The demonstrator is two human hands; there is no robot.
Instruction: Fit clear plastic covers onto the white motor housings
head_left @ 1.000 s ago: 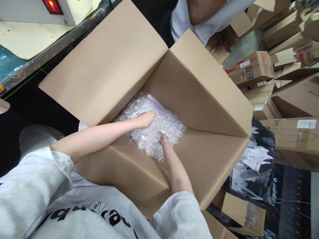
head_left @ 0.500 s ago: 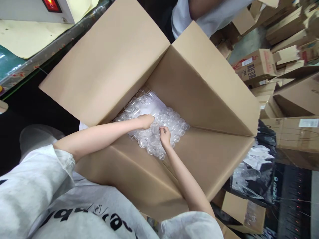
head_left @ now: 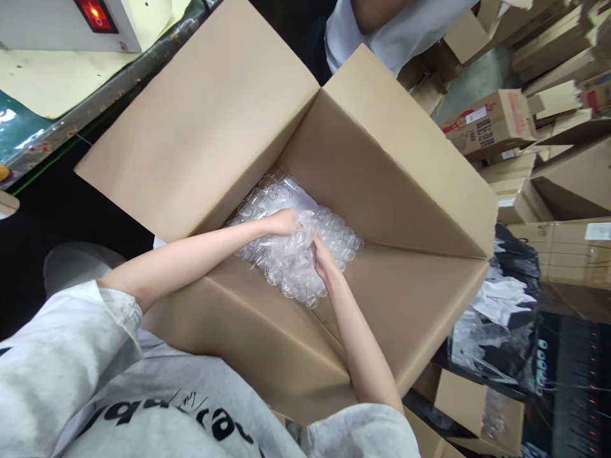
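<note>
Deep inside a large open cardboard box point(head_left: 382, 184), many clear round-ended plastic pieces point(head_left: 281, 277) lie in a layer, their exact kind too small to tell. My left hand point(head_left: 285, 221) is closed at the left side of a raised clump of clear plastic pieces point(head_left: 306, 230). From the right, my right hand point(head_left: 325, 257) grips the same clump, fingers partly hidden by it. White film or paper point(head_left: 286, 202) shows among the pieces behind my left hand.
A white machine with a lit red switch point(head_left: 97, 14) stands on a table at upper left. Beyond the box is another person's white sleeve point(head_left: 405, 38). Cardboard boxes point(head_left: 491, 124) pile up on the right, near a black plastic bag point(head_left: 518, 267).
Both hands have come together around a clump of clear plastic, now lifted a little above the layer. Earlier my right hand was curled just over the pieces.
</note>
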